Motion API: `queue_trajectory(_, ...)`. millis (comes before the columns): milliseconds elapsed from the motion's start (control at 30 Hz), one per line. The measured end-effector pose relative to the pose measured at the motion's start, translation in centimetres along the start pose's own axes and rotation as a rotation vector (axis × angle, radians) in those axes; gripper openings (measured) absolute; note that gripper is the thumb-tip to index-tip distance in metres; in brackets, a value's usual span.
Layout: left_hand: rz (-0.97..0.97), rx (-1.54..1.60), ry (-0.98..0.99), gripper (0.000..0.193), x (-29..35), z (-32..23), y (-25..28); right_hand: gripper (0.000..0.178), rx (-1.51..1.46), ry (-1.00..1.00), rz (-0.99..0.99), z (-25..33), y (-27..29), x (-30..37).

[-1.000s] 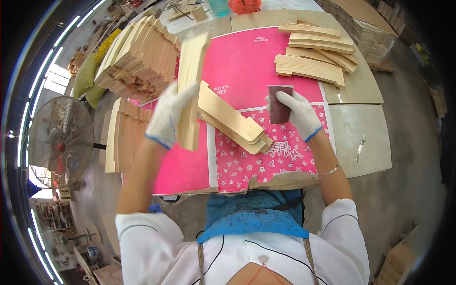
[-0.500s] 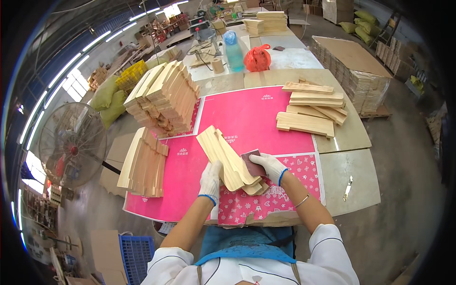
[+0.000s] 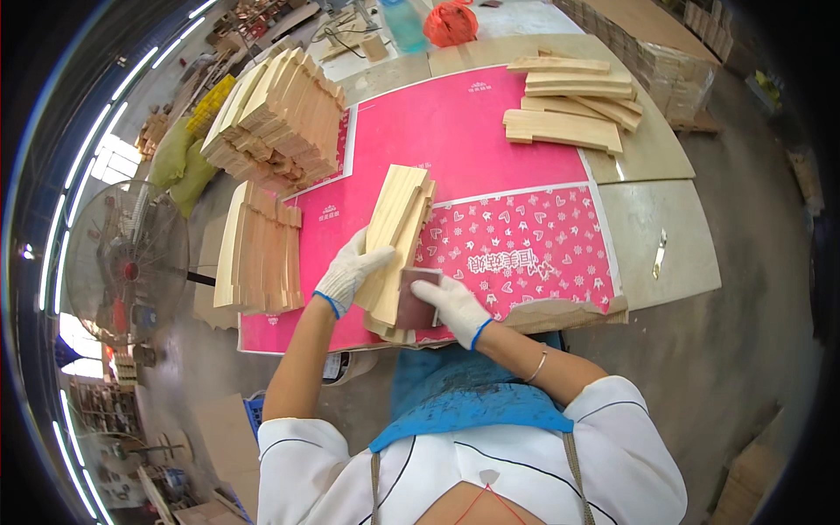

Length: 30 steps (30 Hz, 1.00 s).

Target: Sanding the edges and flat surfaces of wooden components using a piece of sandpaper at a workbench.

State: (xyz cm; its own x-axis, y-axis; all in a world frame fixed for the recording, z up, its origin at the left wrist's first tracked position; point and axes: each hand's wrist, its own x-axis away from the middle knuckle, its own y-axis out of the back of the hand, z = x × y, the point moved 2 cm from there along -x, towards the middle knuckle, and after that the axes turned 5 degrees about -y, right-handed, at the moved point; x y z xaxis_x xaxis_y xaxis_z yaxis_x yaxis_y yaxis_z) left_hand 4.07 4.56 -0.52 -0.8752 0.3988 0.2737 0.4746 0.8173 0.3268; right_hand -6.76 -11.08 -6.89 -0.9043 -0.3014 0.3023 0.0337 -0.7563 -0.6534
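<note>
A few pale, shaped wooden slats (image 3: 394, 214) lie stacked together near the front edge of the pink-covered table. My left hand (image 3: 350, 269), in a white knit glove with a blue cuff, grips them from their left side, thumb across the top. In my right hand (image 3: 455, 308), gloved the same way, is a folded sheet of brown-red sandpaper (image 3: 413, 302). The sandpaper lies against the right edge of the slats at their near end. My right fingers are partly hidden behind the sheet.
A tall slat stack (image 3: 284, 122) and a lower row of slats (image 3: 258, 254) stand on the left. More slats (image 3: 564, 129) lie loosely at the far right. Further back are a red plastic bag (image 3: 451, 22) and a blue-green bottle (image 3: 402, 24). A fan (image 3: 129, 269) stands left of the table.
The held slats have turned and come nearer my body, now pointing almost straight away from me. My right hand and the sandpaper moved left and toward me; the view has tilted down.
</note>
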Motion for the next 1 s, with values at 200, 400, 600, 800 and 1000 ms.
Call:
queue_trajectory(200,0.064,-0.326,-0.073,0.083,-0.4,0.1,1.8,0.038,-0.101,0.103,-0.030,-5.3,-4.4,-1.8)
queue_trajectory(400,-0.031,-0.378,0.001,0.086,1.3,-1.1,2.7,0.038,-0.104,-0.073,0.065,-0.6,-2.3,-0.6)
queue_trajectory(600,-0.188,-0.781,-0.103,0.082,4.0,-3.7,0.4,0.037,-0.020,0.120,-0.222,6.1,5.9,0.1)
queue_trajectory(800,-0.394,-0.735,-0.116,0.090,5.8,-1.3,0.2,0.037,-0.120,0.344,-0.156,11.6,8.3,-4.7)
queue_trajectory(1000,-0.770,0.250,-0.234,0.068,8.8,6.0,-0.7,0.037,-0.239,0.351,0.072,12.9,7.1,-11.2)
